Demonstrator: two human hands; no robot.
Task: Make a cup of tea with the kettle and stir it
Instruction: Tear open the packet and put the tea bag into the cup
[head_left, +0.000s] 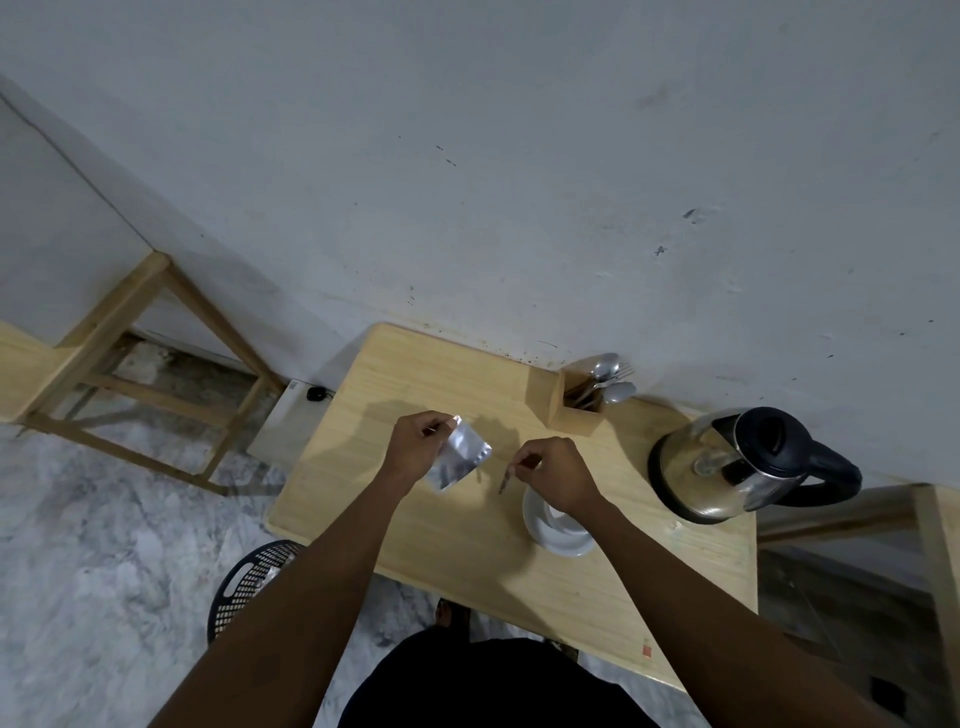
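Against the pale wall in front of me, a wooden holder of spoons and forks stands on my table. A black perforated basket sits on the marble floor below, and a wooden frame stands further left.

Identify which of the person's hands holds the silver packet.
The left hand holds the silver packet; the right hand pinches a small dark strip instead.

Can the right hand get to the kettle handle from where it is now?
Probably yes. The kettle stands to the right of the right hand with bare table between them, and its handle faces away. But that hand is pinching something small over the cup, so it must let go first.
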